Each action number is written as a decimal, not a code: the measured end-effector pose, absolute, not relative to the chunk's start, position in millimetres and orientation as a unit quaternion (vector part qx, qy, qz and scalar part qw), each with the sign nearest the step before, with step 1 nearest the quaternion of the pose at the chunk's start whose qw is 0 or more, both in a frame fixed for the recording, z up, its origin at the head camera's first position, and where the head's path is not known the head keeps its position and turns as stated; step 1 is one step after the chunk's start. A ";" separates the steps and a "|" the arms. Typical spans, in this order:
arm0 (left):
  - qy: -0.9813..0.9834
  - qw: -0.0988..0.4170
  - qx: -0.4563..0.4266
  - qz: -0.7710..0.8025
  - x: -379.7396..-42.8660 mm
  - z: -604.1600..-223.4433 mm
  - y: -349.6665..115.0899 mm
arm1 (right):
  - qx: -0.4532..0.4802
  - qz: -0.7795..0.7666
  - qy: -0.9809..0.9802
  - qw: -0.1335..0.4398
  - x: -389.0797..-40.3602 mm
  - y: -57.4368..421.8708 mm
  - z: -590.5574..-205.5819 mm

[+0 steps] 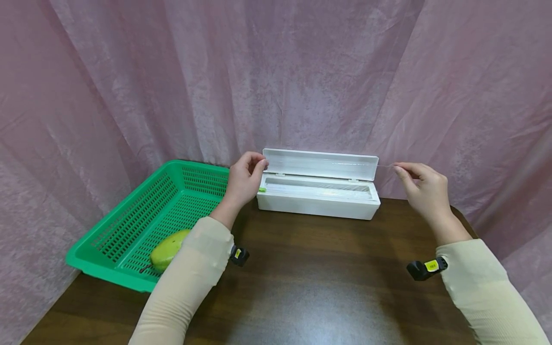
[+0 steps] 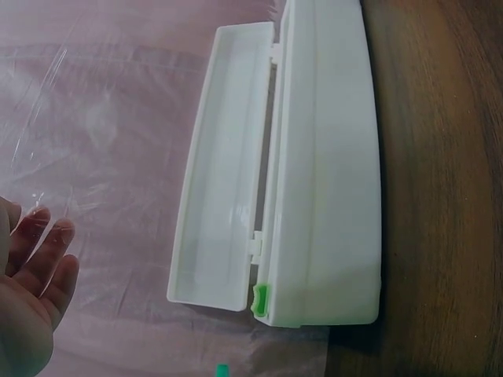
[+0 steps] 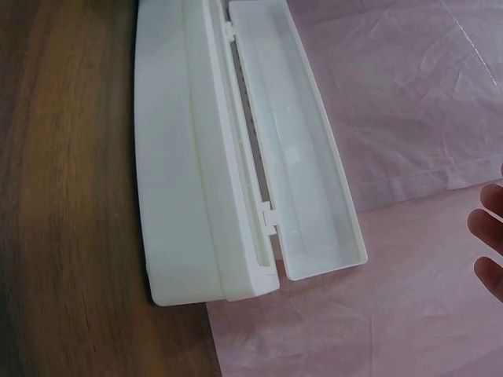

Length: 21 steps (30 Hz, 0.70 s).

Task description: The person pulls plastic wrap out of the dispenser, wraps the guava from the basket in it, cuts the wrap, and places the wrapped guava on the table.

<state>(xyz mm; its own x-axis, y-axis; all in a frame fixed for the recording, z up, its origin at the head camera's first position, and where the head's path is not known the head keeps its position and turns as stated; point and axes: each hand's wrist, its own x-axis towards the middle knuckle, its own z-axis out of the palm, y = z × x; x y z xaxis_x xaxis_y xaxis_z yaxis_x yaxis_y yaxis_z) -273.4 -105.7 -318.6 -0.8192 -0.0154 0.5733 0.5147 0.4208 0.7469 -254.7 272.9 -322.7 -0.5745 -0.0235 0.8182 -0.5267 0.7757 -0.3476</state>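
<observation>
My left hand (image 1: pixel 245 178) pinches one edge of a clear sheet of cling film (image 2: pixel 59 118) between thumb and fingers. Across from it, my right hand (image 1: pixel 424 190) pinches the other end, and the thin film stretches between the two. Both hands are raised at about the height of the lid of a white cling film dispenser (image 1: pixel 316 203). Its hinged lid (image 1: pixel 321 164) stands up at the back, and a film roll partly shows in the slot on top. A small green slider (image 2: pixel 261 300) sits at the dispenser's left end. In the right wrist view only some fingertips (image 3: pixel 489 228) appear.
To the left, a green plastic basket (image 1: pixel 113 279) holds a yellow-green fruit (image 1: pixel 168 250) with a dark stem, partly behind my left forearm. Everything stands on a brown wooden table (image 1: pixel 310 278). A pink curtain (image 1: pixel 302 76) hangs right behind the dispenser.
</observation>
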 end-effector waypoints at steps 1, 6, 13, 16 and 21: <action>-0.802 0.256 -0.156 -0.516 -273.4 -318.8 -105.7 | 0.164 0.292 -0.838 0.431 -254.7 273.1 -322.7; -0.802 0.249 -0.159 -0.519 -272.9 -318.9 -105.2 | 0.164 0.293 -0.838 0.430 -254.2 274.3 -322.8; -0.799 0.249 -0.165 -0.523 -270.8 -318.4 -105.1 | 0.166 0.291 -0.836 0.434 -254.0 274.4 -321.9; -0.795 0.250 -0.169 -0.526 -270.9 -319.0 -105.6 | 0.165 0.289 -0.837 0.433 -254.2 274.3 -321.7; -0.793 0.252 -0.175 -0.527 -271.4 -320.0 -106.6 | 0.166 0.291 -0.836 0.435 -254.3 274.2 -321.5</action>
